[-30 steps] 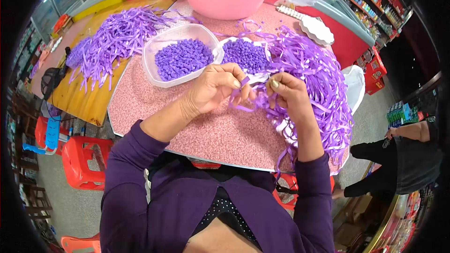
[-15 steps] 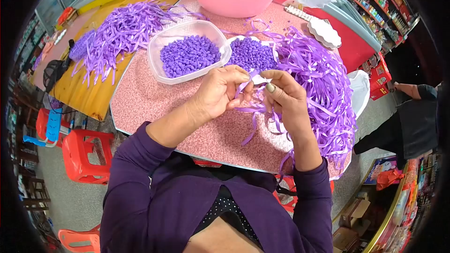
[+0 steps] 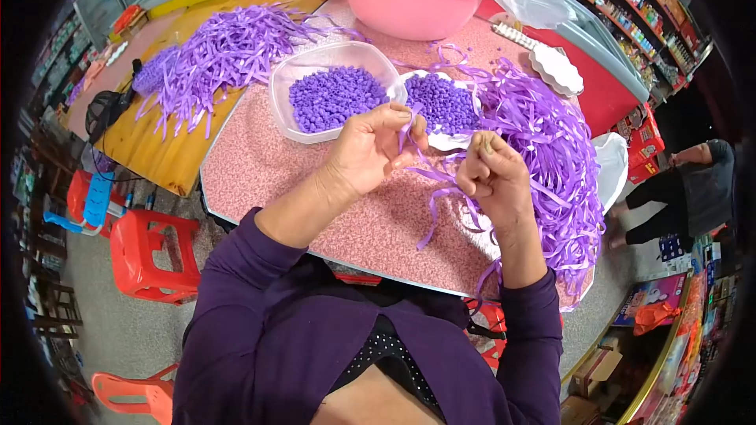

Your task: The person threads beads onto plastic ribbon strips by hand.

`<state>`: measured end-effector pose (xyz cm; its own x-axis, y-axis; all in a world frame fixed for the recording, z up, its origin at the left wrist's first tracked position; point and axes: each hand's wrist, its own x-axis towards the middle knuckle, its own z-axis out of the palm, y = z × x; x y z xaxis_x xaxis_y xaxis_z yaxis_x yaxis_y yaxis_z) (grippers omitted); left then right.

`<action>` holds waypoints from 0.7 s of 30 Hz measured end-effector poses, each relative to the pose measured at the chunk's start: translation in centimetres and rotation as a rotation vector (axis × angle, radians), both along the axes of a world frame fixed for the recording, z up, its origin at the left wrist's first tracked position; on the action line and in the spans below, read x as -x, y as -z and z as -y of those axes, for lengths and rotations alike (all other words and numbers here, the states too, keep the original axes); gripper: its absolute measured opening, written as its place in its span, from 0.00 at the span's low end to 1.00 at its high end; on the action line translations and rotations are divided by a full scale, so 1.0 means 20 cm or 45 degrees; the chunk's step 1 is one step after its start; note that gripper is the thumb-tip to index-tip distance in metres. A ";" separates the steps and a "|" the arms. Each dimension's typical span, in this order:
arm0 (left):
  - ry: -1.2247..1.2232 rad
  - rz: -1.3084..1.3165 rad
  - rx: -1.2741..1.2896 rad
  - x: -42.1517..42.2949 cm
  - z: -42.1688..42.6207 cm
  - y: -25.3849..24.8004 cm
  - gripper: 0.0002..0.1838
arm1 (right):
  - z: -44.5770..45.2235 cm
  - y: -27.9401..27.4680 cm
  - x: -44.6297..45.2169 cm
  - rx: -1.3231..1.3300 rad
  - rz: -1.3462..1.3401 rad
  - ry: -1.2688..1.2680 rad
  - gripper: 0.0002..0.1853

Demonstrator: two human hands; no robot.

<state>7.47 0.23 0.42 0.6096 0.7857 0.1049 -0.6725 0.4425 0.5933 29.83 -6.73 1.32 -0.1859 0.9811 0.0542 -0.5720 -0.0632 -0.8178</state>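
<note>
My left hand (image 3: 374, 145) pinches a narrow purple ribbon (image 3: 405, 135) between thumb and fingertips, and its loose lengths trail down over the pink table. My right hand (image 3: 498, 169) is a little to the right, fingers curled and thumb pressed against the index finger; what it grips, if anything, is hidden. Behind the left hand stands a clear plastic tub (image 3: 285, 98) of purple beads (image 3: 335, 98). Beside it, more purple beads (image 3: 441, 102) fill a white dish (image 3: 449, 142). A large heap of purple ribbons (image 3: 551, 165) lies next to my right hand.
A pink basin (image 3: 409, 4) with something orange inside stands at the back. Another ribbon pile (image 3: 220, 47) covers part of the wooden table (image 3: 150, 153). A white scalloped object (image 3: 557, 69) lies at back right. A red stool (image 3: 153, 256) is at left; a person (image 3: 693, 189) is at right.
My hands, close together earlier, have moved apart, and my right fingers have curled in. The view has shifted slightly, and the person at right has changed posture.
</note>
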 end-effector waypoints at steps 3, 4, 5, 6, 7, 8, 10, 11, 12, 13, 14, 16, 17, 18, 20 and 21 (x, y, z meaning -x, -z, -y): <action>0.116 0.106 -0.015 -0.03 0.01 -0.01 0.05 | 0.01 0.01 0.03 0.021 -0.019 -0.049 0.14; 0.091 0.119 0.003 -0.05 0.02 -0.02 0.05 | 0.02 0.02 0.04 0.012 -0.028 -0.038 0.14; 0.107 0.133 0.028 -0.05 0.02 -0.03 0.05 | 0.03 0.03 0.06 0.103 -0.061 -0.144 0.16; 0.112 0.125 0.023 -0.05 0.02 -0.04 0.05 | 0.03 0.04 0.07 0.197 -0.093 -0.255 0.17; 0.115 0.158 0.015 -0.05 0.02 -0.03 0.06 | 0.05 0.01 0.08 0.215 -0.002 -0.292 0.14; 0.115 0.193 0.007 -0.05 0.02 -0.03 0.06 | 0.04 0.02 0.08 0.212 -0.007 -0.293 0.14; 0.065 0.116 -0.026 -0.04 0.03 -0.04 0.06 | 0.03 0.04 0.05 0.201 0.046 -0.289 0.10; 0.016 0.047 -0.060 -0.03 0.03 -0.04 0.06 | 0.03 0.03 0.05 0.190 -0.025 -0.260 0.07; 0.009 0.045 -0.061 -0.02 0.03 -0.06 0.06 | 0.02 0.02 0.04 0.189 -0.026 -0.268 0.07; -0.115 -0.307 -0.184 -0.02 0.05 -0.09 0.06 | 0.02 0.01 0.02 0.159 0.012 -0.190 0.07; -0.234 -0.659 -0.304 -0.02 0.06 -0.09 0.05 | 0.02 0.00 0.00 0.132 0.049 -0.108 0.07; -0.289 -0.764 -0.337 -0.03 0.06 -0.09 0.05 | 0.03 -0.03 -0.05 0.041 0.041 -0.038 0.07; -0.190 -0.750 -0.302 -0.01 0.06 -0.10 0.04 | 0.03 -0.04 -0.08 -0.007 0.138 0.079 0.07; -0.092 -0.736 -0.262 0.00 0.06 -0.10 0.04 | 0.03 -0.06 -0.11 -0.052 0.236 0.192 0.07; -0.114 -0.689 -0.239 0.00 0.05 -0.07 0.04 | 0.02 -0.07 -0.22 -0.036 0.191 0.247 0.08; -0.099 -0.625 -0.225 -0.01 0.05 -0.07 0.05 | 0.02 -0.07 -0.25 -0.059 0.236 0.247 0.08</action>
<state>7.62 -0.73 1.89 0.5612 0.8265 -0.0432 -0.3236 0.2672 0.9077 34.74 -7.20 2.69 -0.0060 0.9966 0.0823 -0.4104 0.0726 -0.9090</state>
